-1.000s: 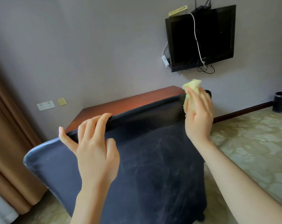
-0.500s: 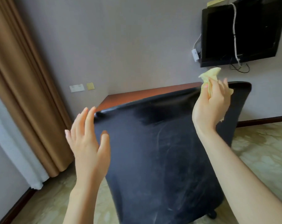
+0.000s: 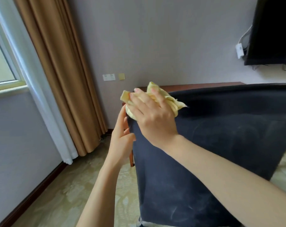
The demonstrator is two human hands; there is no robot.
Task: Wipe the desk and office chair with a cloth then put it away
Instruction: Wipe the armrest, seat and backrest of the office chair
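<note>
The office chair's dark blue backrest [image 3: 212,145] fills the right half of the view, streaked with pale marks. My right hand [image 3: 152,117] presses a crumpled pale yellow cloth [image 3: 169,100] onto the backrest's top left corner. Just left of that corner, my left hand [image 3: 122,140] rests its fingers against the backrest's side edge. Behind the chair only a thin strip of the reddish-brown desk [image 3: 201,85] shows along the wall; the rest of the desk is hidden.
A black wall-mounted screen [image 3: 273,30] with hanging cables is at the upper right. A tan curtain [image 3: 60,71] and a window [image 3: 3,63] stand at the left. A wall socket [image 3: 108,77] sits above the desk. Patterned floor [image 3: 60,194] lies at lower left.
My right hand carried the cloth from the backrest's right top edge across to its left top corner. My left hand lifted off the top edge, then came to the backrest's left side edge. The view swung left.
</note>
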